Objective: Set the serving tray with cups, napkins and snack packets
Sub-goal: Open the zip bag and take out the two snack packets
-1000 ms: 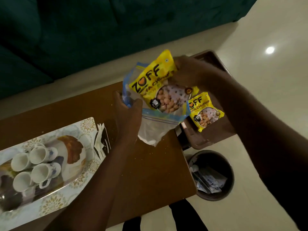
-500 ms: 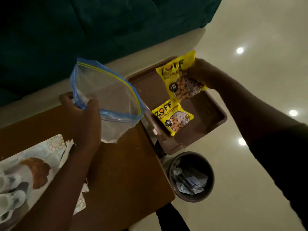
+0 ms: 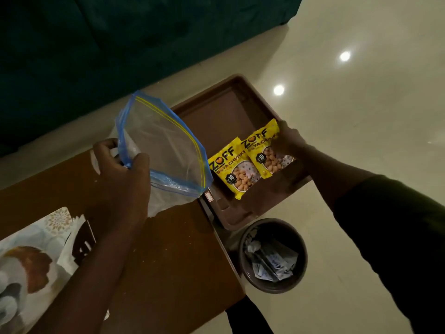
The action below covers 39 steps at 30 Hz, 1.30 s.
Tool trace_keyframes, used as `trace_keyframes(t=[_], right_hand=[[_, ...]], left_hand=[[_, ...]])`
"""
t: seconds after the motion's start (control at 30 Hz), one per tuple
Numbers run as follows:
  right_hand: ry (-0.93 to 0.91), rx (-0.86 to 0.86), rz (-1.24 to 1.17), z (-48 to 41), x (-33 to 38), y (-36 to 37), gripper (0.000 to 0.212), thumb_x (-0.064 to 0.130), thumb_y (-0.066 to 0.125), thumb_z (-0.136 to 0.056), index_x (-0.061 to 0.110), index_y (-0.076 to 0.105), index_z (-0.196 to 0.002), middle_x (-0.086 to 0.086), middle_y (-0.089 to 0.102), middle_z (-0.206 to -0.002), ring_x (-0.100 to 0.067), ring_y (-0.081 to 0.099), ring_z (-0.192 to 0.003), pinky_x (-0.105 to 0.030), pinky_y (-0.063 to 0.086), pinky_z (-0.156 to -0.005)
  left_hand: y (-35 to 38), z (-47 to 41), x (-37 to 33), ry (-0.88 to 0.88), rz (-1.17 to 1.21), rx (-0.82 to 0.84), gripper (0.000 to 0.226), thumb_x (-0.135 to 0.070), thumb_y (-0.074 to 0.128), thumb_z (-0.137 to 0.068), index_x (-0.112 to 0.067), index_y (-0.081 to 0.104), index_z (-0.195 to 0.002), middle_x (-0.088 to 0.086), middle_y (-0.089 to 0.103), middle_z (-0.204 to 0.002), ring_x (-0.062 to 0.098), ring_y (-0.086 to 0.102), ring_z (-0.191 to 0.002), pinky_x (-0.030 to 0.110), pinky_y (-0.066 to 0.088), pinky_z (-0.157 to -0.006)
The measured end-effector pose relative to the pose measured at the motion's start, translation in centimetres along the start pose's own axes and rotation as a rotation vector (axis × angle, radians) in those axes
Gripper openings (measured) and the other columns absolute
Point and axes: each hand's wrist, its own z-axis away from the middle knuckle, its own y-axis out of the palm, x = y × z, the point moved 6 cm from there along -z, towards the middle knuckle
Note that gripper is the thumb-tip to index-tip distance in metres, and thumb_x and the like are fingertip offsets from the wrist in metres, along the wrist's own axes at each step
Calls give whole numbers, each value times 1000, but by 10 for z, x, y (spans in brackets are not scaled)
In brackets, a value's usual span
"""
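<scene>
A brown serving tray [image 3: 216, 116] sits past the right end of the wooden table. Two yellow snack packets lie side by side in it. My right hand [image 3: 290, 141] grips the right-hand snack packet [image 3: 265, 150] at its top right corner, with the packet resting beside the left-hand snack packet [image 3: 232, 169]. My left hand [image 3: 120, 169] holds an empty clear zip bag [image 3: 163, 150] with a blue rim by its left edge, above the table's far right corner. White napkins [image 3: 72, 237] lie beside a patterned tray [image 3: 36, 237] at the lower left.
The wooden table [image 3: 168, 261] fills the lower left. A round dark waste bin [image 3: 273, 255] with paper in it stands on the floor just below the brown tray. A dark green sofa [image 3: 120, 44] runs along the back. Glossy tiled floor lies to the right.
My right hand pulled the packet out of the zip bag, carried it over the brown tray and lowered it beside the first packet. The view has swung right, so the cups are out of sight.
</scene>
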Motion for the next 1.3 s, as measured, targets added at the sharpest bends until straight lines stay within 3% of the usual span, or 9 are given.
trace_keyframes(t=[0.17,0.33,0.6,0.7,0.8,0.97,1.13,1.23,1.3], right_hand=[[-154,-239,71,23,8,3,62,9,58,-85,9,33,-141,-20,50,-135,-39,53,-118,-45,48,-88],[-282,-323,-163,68,30,6,54,1,60,-78,10,48,-130,-12,50,-136,-30,50,-122,-34,43,-87],[-489,-92,-749,161,105,73,52,3,63,-76,22,53,-123,5,62,-116,-9,60,-111,-35,51,-94],[-617,106,-816,177,126,102,80,13,80,-72,20,37,-140,13,53,-134,-3,51,-128,-22,44,-104],[-517,128,-813,185,138,119,84,42,86,-64,29,43,-136,14,58,-131,0,55,-122,-19,47,-97],[-258,-127,-920,182,135,114,27,15,64,-90,6,66,-116,-3,69,-111,-23,67,-105,-31,53,-85],[-178,300,-1384,181,125,107,12,11,57,-95,11,69,-92,-11,65,-83,-22,63,-74,-34,54,-68],[-81,350,-1302,172,111,100,19,20,62,-92,5,65,-102,-12,60,-78,-18,61,-63,-28,54,-57],[-107,381,-1214,166,112,96,24,23,63,-92,6,61,-108,-15,56,-84,-20,60,-67,-27,52,-57]], left_hand=[[7,-2,1,-37,3,27,33,-19,59,-80,-30,41,-104,-14,52,-77,-14,55,-53,11,41,-41],[11,-8,5,-130,69,62,39,-29,58,-73,-28,44,-109,12,62,-109,17,63,-75,35,53,-57],[11,-28,5,-190,204,52,34,-20,56,-74,-24,37,-102,-8,52,-86,13,57,-69,38,51,-60],[7,-29,7,-188,260,81,32,-17,56,-74,-22,37,-99,-4,51,-84,13,53,-61,26,44,-47],[6,-26,11,-284,378,149,28,-8,55,-82,-22,37,-98,1,50,-83,9,48,-47,20,38,-37],[-5,-27,12,-358,583,333,40,-54,66,-78,-28,44,-99,4,60,-88,16,62,-62,30,51,-53],[-38,-33,50,-303,254,439,72,-56,76,-70,-35,43,-130,3,46,-140,22,53,-124,41,52,-93],[-32,-5,80,-598,403,803,101,-51,87,-53,-50,34,-139,4,47,-148,24,54,-127,49,45,-104],[-28,9,87,-682,529,903,101,-36,93,-51,-53,38,-135,3,54,-142,25,62,-120,47,54,-92]])
